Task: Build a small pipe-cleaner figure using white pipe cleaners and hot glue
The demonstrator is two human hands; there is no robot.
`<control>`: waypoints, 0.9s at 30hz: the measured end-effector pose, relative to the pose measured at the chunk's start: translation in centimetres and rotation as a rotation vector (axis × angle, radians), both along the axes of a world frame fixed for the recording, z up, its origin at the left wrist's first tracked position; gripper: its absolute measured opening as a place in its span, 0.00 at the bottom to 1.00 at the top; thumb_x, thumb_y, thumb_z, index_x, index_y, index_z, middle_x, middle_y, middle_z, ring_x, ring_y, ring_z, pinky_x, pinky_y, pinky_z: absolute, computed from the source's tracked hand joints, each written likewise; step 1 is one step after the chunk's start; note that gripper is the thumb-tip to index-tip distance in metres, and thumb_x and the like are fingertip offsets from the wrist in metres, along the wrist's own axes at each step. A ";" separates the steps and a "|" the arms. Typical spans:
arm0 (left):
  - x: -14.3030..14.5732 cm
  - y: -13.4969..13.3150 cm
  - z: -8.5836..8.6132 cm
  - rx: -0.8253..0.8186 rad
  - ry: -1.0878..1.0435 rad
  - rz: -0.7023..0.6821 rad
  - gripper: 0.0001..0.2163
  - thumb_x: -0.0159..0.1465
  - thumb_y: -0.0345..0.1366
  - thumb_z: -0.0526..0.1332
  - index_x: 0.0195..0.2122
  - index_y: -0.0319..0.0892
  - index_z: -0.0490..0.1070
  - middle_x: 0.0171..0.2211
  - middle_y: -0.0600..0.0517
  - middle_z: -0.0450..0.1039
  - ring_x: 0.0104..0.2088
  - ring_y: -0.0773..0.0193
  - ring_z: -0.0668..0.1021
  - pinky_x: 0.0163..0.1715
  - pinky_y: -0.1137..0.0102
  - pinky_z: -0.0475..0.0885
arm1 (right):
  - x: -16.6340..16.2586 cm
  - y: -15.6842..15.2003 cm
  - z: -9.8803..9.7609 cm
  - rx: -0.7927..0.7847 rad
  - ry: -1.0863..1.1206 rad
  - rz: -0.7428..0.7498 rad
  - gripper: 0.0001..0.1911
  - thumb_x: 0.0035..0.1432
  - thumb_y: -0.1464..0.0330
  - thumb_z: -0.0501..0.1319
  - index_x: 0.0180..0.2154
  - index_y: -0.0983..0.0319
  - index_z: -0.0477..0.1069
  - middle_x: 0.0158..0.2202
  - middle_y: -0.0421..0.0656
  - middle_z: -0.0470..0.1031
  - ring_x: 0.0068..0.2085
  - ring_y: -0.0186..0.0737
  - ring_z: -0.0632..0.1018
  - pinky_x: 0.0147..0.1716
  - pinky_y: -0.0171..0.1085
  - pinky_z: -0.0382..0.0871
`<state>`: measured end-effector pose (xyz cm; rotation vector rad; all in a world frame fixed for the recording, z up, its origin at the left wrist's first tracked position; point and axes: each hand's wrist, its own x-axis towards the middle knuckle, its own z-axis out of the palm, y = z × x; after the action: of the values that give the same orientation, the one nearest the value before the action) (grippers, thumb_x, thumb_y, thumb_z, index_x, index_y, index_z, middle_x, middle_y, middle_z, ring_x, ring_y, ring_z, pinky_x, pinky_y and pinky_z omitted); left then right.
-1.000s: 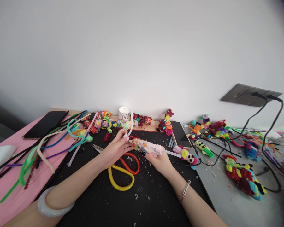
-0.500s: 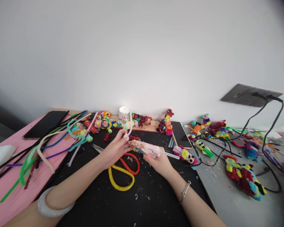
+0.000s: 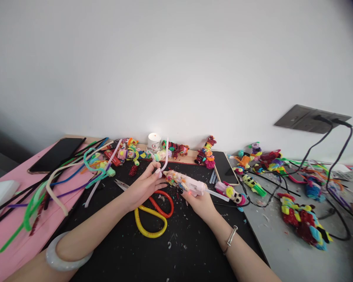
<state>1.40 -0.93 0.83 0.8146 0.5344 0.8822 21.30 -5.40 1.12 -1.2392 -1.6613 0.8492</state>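
A: Layout under you?
B: Black mat [image 3: 200, 246], small scraps scattered over it. Your scissors [image 3: 153, 234] lie on it, yellow and red handles toward you, blades poking out left of your left wrist.
A: Grip?
B: Your right hand [image 3: 201, 205] is clamped round the pale pink glue gun [image 3: 195, 186], held over mid-mat, nozzle aimed at your left hand [image 3: 145, 187]. That one has thumb and finger pinched together on a lilac pipe cleaner [image 3: 166, 150], free end sticking up.
A: Nozzle touching it?
B: Can't tell; it's just beside your fingertips. Translucent glue stick [image 3: 219, 194] juts out the gun's back. Small red light [image 3: 190, 192] glows by your right thumb.
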 end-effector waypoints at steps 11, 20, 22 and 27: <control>0.0 0.0 -0.1 -0.002 -0.013 0.009 0.08 0.63 0.40 0.60 0.38 0.49 0.60 0.36 0.56 0.68 0.39 0.66 0.75 0.46 0.65 0.67 | 0.0 0.0 0.0 -0.008 0.002 0.034 0.10 0.53 0.68 0.59 0.36 0.61 0.77 0.31 0.43 0.79 0.30 0.42 0.77 0.31 0.38 0.73; 0.1 -0.1 0.4 -0.020 -0.042 0.032 0.05 0.65 0.37 0.58 0.38 0.49 0.61 0.34 0.58 0.67 0.36 0.69 0.75 0.41 0.71 0.69 | -0.2 -0.2 -0.3 0.018 -0.172 0.014 0.06 0.51 0.70 0.60 0.23 0.59 0.67 0.21 0.37 0.68 0.22 0.34 0.67 0.22 0.32 0.62; 0.2 -0.2 0.3 -0.017 -0.051 0.025 0.04 0.65 0.37 0.58 0.39 0.49 0.61 0.35 0.57 0.68 0.39 0.68 0.75 0.41 0.70 0.69 | -0.5 -0.3 0.0 0.033 -0.234 0.020 0.09 0.51 0.70 0.60 0.21 0.59 0.63 0.19 0.36 0.65 0.21 0.33 0.66 0.21 0.32 0.60; 0.2 0.0 0.1 -0.029 -0.078 0.043 0.07 0.65 0.39 0.58 0.41 0.51 0.60 0.36 0.56 0.72 0.42 0.63 0.77 0.43 0.67 0.69 | -0.6 -0.7 0.4 0.083 -0.349 0.041 0.06 0.52 0.71 0.61 0.25 0.60 0.67 0.24 0.37 0.70 0.25 0.34 0.71 0.25 0.31 0.63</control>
<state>1.56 -0.91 0.94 0.7417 0.4968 0.9400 20.67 -6.12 1.47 -1.3556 -1.9824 0.6046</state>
